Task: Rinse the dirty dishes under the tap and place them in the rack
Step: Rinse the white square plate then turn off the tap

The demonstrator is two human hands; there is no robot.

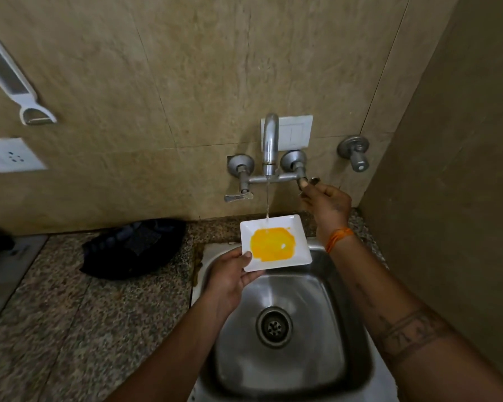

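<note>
A person stands at a steel sink (357,369) set in a speckled stone counter (70,329), rinsing a small square white plate (275,242) smeared with yellow-orange residue. The left hand (230,278) grips the plate by its near left corner, thumb curled over the rim and fingers tucked beneath, holding it above the back of the basin. A thin stream of water (267,201) falls from the wall-mounted tap (270,143) and lands on the plate's far edge. The right hand (327,203), an orange thread band (339,238) at its wrist, reaches up to the tap's right-hand handle (304,182), fingers curled and pinching it. A second lever handle (238,195) sits untouched to the left of the spout, and a separate valve (355,152) juts from the wall farther right. A dark cloth (134,248) lies bunched on the counter left of the sink. A white wall socket (10,155) is mounted on the tiled wall at far left.
</note>
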